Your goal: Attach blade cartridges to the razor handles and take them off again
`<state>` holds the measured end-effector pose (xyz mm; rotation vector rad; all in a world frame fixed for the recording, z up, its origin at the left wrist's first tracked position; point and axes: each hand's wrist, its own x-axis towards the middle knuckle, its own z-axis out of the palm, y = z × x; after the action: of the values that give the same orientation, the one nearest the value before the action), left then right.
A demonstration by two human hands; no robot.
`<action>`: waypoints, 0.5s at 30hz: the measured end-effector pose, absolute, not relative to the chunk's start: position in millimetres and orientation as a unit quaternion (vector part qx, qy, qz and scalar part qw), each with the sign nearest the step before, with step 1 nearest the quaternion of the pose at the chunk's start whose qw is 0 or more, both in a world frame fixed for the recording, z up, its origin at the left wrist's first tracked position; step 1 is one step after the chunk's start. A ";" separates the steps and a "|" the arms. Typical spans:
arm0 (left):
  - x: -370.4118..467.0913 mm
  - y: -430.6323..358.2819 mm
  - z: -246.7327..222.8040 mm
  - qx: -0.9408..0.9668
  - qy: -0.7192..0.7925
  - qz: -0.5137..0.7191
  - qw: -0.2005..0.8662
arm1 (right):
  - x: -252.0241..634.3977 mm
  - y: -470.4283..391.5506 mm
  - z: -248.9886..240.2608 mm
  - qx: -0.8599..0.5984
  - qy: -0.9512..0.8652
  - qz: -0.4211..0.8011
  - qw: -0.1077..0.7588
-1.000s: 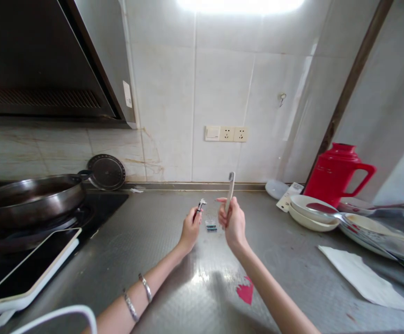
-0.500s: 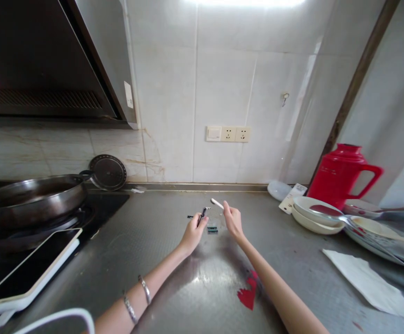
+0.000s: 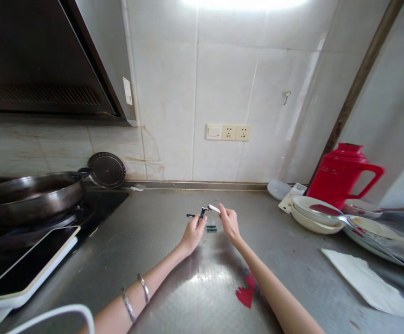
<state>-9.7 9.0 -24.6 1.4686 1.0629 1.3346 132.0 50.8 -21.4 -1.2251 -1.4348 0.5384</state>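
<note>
My left hand [image 3: 192, 234] is closed on a small black tool [image 3: 202, 215] with a silvery top, held upright above the counter. Between the fingers and thumb of my right hand [image 3: 229, 224] is a short white stick [image 3: 214, 208] with a dark tip. The stick's tip points left, close to the top of the black tool; whether they touch I cannot tell. On the counter behind my left hand lies a small black piece [image 3: 190, 215]. Two short dark-green strips [image 3: 211, 228] lie between my hands. Their kind is too small to make out.
A steel pan [image 3: 31, 195] sits on the hob at left, with a phone [image 3: 28, 264] and white cable [image 3: 59, 310] nearer me. Stacked bowls [image 3: 316, 218], a red thermos jug [image 3: 341, 176] and a white tissue [image 3: 368, 280] are at right. A red patch [image 3: 246, 293] marks the counter.
The white stick in my right hand has moved left and slightly down, its tip now beside the black tool's top. My left hand keeps its hold, almost in place.
</note>
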 end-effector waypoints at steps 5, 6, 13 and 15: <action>-6.7 6.9 -21.1 0.560 0.383 0.526 0.512 | 137.0 50.8 -23.5 -0.532 -0.601 0.232 0.550; -6.1 6.4 -20.5 0.555 0.378 0.524 0.524 | 136.8 50.1 -22.6 -0.526 -0.599 0.235 0.555; -3.7 0.0 -18.0 0.557 0.327 0.468 0.603 | 131.3 48.2 -22.5 -0.496 -0.611 0.238 0.568; -3.5 -1.6 -17.2 0.545 0.318 0.461 0.624 | 133.8 49.5 -25.2 -0.504 -0.604 0.238 0.569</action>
<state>-3.5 -1.6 -17.2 1.2501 0.7292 1.0592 133.8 49.5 -25.2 -1.1844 -1.4184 0.5577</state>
